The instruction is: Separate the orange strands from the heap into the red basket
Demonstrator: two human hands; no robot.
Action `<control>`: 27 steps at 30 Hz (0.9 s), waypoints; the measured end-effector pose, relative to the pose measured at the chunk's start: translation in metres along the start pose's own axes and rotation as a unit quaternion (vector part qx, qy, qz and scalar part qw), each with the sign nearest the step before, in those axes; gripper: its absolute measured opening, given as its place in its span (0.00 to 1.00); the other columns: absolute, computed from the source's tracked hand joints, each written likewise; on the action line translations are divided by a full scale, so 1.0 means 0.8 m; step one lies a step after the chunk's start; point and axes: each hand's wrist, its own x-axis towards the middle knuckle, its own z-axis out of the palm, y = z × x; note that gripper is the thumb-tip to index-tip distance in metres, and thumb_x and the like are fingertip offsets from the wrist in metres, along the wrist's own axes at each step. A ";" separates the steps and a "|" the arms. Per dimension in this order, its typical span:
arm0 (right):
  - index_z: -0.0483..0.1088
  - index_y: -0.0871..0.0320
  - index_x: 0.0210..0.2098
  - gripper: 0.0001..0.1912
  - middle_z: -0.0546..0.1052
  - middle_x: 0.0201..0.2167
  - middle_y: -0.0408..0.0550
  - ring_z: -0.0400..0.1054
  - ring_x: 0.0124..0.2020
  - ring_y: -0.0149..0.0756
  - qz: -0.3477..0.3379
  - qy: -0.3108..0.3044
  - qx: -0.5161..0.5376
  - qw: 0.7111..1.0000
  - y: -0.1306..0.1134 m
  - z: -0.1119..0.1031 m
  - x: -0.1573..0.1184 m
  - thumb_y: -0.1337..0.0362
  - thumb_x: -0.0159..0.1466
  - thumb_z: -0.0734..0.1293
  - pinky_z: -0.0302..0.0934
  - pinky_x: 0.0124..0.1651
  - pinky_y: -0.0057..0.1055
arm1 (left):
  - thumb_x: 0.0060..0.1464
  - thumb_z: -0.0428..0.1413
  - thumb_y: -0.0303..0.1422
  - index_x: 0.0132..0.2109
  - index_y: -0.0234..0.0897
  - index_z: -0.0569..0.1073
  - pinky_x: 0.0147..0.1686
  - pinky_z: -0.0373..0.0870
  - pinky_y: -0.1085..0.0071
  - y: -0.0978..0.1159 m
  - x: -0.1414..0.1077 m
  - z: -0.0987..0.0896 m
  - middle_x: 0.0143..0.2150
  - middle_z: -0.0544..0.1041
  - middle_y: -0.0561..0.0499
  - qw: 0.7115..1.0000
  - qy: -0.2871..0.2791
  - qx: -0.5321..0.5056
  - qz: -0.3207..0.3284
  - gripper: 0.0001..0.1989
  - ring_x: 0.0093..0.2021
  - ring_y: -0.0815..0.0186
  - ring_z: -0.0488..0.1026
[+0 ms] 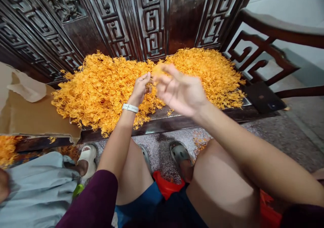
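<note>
Two large mounds of orange artificial flower pieces, the left mound [101,82] and the right mound [205,69], lie on a dark wooden bench seat [164,121]. In front of where they meet, my left hand [141,87] is closed, thumb against curled fingers; what it pinches is too small to make out. A pale watch band [130,107] circles that wrist. Close beside it on the right, my right hand [181,91] is smeared by motion, its fingers seemingly parted. An orange blur [159,69] shows at its fingertips, so its grip is unclear.
A carved wooden backrest [181,15] rises behind the mounds. At the right end lie a dark tablet-like device [264,98] and an openwork armrest [275,55]. An opened cardboard box [37,115] stands left, near another person's grey clothing [45,184]. Red plastic [168,185] lies between my legs.
</note>
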 end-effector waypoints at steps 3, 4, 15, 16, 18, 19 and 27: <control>0.68 0.53 0.41 0.14 0.74 0.33 0.44 0.64 0.28 0.30 -0.031 0.190 -0.027 0.981 -0.015 -0.041 0.020 0.53 0.66 0.72 0.61 0.31 0.30 | 0.66 0.53 0.56 0.50 0.44 0.77 0.30 0.72 0.68 0.014 -0.011 0.003 0.44 0.81 0.45 0.992 -0.010 -0.111 -0.052 0.23 0.29 0.69 0.73; 0.67 0.52 0.40 0.14 0.73 0.32 0.44 0.62 0.27 0.31 -0.022 0.219 -0.050 0.974 -0.015 -0.052 0.024 0.53 0.65 0.73 0.60 0.31 0.31 | 0.67 0.53 0.57 0.53 0.44 0.77 0.31 0.73 0.68 0.018 -0.013 0.004 0.47 0.81 0.45 0.990 -0.023 -0.127 -0.055 0.24 0.31 0.69 0.75; 0.69 0.49 0.46 0.26 0.68 0.23 0.42 0.61 0.26 0.36 -0.011 0.295 -0.137 0.945 0.009 -0.099 0.038 0.36 0.64 0.68 0.53 0.29 0.34 | 0.72 0.49 0.54 0.56 0.43 0.81 0.37 0.79 0.65 0.024 -0.016 0.012 0.34 0.72 0.49 0.991 -0.015 -0.131 -0.009 0.25 0.34 0.66 0.76; 0.69 0.50 0.47 0.28 0.67 0.23 0.42 0.60 0.25 0.36 0.003 0.309 -0.111 0.945 0.009 -0.104 0.039 0.33 0.65 0.66 0.53 0.28 0.34 | 0.72 0.49 0.54 0.55 0.43 0.81 0.37 0.78 0.66 0.023 -0.016 0.012 0.33 0.71 0.49 0.992 -0.018 -0.126 -0.007 0.25 0.33 0.67 0.75; 0.68 0.51 0.47 0.30 0.68 0.22 0.42 0.58 0.24 0.35 0.042 0.338 -0.048 0.939 0.012 -0.116 0.041 0.31 0.66 0.61 0.54 0.28 0.35 | 0.71 0.49 0.54 0.54 0.43 0.81 0.36 0.78 0.67 0.022 -0.016 0.011 0.33 0.71 0.49 0.992 -0.025 -0.121 -0.006 0.24 0.33 0.67 0.74; 0.67 0.52 0.47 0.30 0.68 0.23 0.43 0.57 0.23 0.35 0.058 0.351 -0.020 0.934 0.014 -0.121 0.042 0.31 0.67 0.59 0.54 0.28 0.35 | 0.72 0.50 0.53 0.54 0.43 0.81 0.37 0.78 0.67 0.021 -0.016 0.010 0.34 0.71 0.49 0.992 -0.028 -0.121 -0.006 0.24 0.33 0.68 0.74; 0.64 0.51 0.45 0.19 0.73 0.29 0.44 0.57 0.24 0.34 0.057 0.325 -0.056 0.943 0.023 -0.141 0.042 0.46 0.63 0.69 0.55 0.29 0.34 | 0.70 0.54 0.45 0.54 0.47 0.81 0.28 0.69 0.70 0.016 -0.017 0.011 0.36 0.74 0.48 0.995 -0.019 -0.094 0.002 0.15 0.31 0.68 0.71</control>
